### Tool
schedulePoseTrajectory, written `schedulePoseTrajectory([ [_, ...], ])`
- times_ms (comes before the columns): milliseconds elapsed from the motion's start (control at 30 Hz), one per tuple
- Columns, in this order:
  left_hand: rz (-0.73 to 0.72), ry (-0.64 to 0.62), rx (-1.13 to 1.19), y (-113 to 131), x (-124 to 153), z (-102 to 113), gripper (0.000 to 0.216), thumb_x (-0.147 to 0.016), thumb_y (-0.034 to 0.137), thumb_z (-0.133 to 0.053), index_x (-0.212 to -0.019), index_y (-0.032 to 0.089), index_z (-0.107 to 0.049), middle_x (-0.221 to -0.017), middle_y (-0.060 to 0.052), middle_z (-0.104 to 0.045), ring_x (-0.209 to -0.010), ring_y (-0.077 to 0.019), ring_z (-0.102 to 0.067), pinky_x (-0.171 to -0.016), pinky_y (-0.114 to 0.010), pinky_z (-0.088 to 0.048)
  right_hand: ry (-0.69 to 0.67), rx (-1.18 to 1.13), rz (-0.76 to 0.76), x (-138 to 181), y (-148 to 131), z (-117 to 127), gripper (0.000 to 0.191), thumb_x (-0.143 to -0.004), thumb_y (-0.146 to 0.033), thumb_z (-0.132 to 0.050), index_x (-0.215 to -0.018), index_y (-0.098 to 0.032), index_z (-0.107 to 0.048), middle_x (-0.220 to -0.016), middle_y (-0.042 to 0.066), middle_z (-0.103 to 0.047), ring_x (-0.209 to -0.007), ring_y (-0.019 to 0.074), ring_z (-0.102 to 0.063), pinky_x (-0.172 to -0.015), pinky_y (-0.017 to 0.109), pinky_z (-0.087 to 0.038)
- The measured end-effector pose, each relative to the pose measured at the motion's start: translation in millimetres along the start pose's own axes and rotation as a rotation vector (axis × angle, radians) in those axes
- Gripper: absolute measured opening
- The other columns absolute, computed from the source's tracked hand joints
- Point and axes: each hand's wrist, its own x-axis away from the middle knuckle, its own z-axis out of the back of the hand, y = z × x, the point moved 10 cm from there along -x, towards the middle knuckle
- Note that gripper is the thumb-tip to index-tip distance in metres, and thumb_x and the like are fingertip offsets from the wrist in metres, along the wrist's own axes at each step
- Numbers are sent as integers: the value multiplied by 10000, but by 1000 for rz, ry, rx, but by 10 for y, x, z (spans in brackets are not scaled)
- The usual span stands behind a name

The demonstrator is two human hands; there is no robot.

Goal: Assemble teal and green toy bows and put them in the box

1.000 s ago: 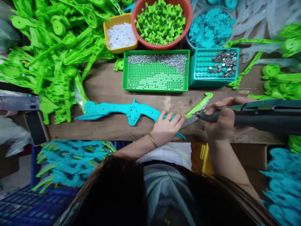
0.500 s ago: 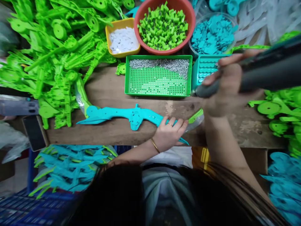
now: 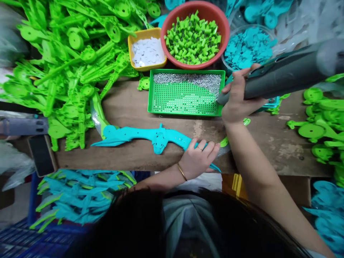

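My left hand [image 3: 198, 158] is wrapped over the right end of a blue plastic toy bow [image 3: 139, 133], which lies along the front of the wooden bench. Green and clear curved pieces stick out from both of its ends. My right hand [image 3: 240, 98] grips a dark grey electric screwdriver [image 3: 282, 76], held slanting with its tip at the right side of a green perforated tray [image 3: 185, 111]. Small silver screws [image 3: 188, 79] are heaped along the tray's far side. Whether a screw sits on the tip is too small to tell.
Behind the tray stand a yellow box [image 3: 147, 66] of white pieces and a red bowl [image 3: 195, 64] of green parts. Green plastic parts [image 3: 67, 71] pile up at left, more [image 3: 311, 130] at right. A phone [image 3: 41, 156] lies by the left edge; blue-green bows [image 3: 80, 195] fill a crate below.
My right hand has brought the screwdriver left and down, its tip now at the screw tray's right side. My left hand stays on the bow. The whole view has shifted slightly.
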Motion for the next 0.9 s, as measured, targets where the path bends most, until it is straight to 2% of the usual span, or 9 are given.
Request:
schedulePoseTrajectory([
  [100, 18, -14, -15, -10, 33, -2, 773, -824, 648, -563, -1392, 137, -450, -1320, -125, -552, -1116, -266, -507, -1011, -466, -393, 182, 1, 178, -35, -634, 157, 160, -876, -269, -575, -1027, -216, -573, -875, -16, -614, -499, 36, -563, -467, 211, -460],
  [200, 18, -31, -19, -12, 77, -6, 775, -819, 649, -570, -1398, 150, -445, -1312, -116, -566, -1128, -259, -512, -1012, -455, -393, 187, -6, 265, -47, -1091, 397, 147, -872, -212, -558, -991, -242, -639, -809, -42, -658, -474, 21, -527, -419, 194, -367],
  [267, 20, -29, -21, -16, 98, 0, 782, -813, 648, -580, -1399, 150, -442, -1305, -107, -575, -1134, -254, -515, -1012, -448, -394, 163, 92, 281, -34, -1189, 624, 190, -871, -205, -558, -1013, -282, -658, -813, -60, -664, -495, 22, -537, -442, 193, -374],
  [367, 26, -7, -34, -25, 112, 12, 789, -805, 666, -574, -1386, 145, -457, -1290, -97, -592, -1131, -254, -523, -1004, -451, -397, 189, 271, 258, 13, -1042, 1002, 187, -888, -266, -554, -1058, -312, -614, -837, -66, -617, -509, 31, -554, -469, 195, -407],
  [500, 22, 6, -57, -29, 113, 0, 803, -796, 705, -548, -1369, 147, -476, -1293, -89, -601, -1138, -251, -530, -1001, -448, -397, 257, 274, 242, 71, -771, 1302, 235, -870, -352, -606, -1087, -281, -552, -835, -40, -603, -477, 50, -532, -450, 220, -420],
  [667, 18, 17, -78, -32, 112, -2, 797, -798, 734, -507, -1354, 163, -500, -1297, -85, -608, -1158, -251, -535, -996, -435, -401, 249, 232, 148, 74, -652, 1305, 257, -848, -392, -640, -1055, -263, -559, -810, -38, -593, -485, 72, -544, -445, 245, -446],
  [900, 3, 17, -85, -39, 125, -35, 805, -807, 747, -469, -1359, 162, -505, -1304, -110, -607, -1168, -260, -536, -1006, -429, -383, 239, 327, -25, 86, -514, 1294, 280, -786, -501, -676, -872, -256, -571, -738, -9, -600, -494, 127, -564, -497, 325, -502],
])
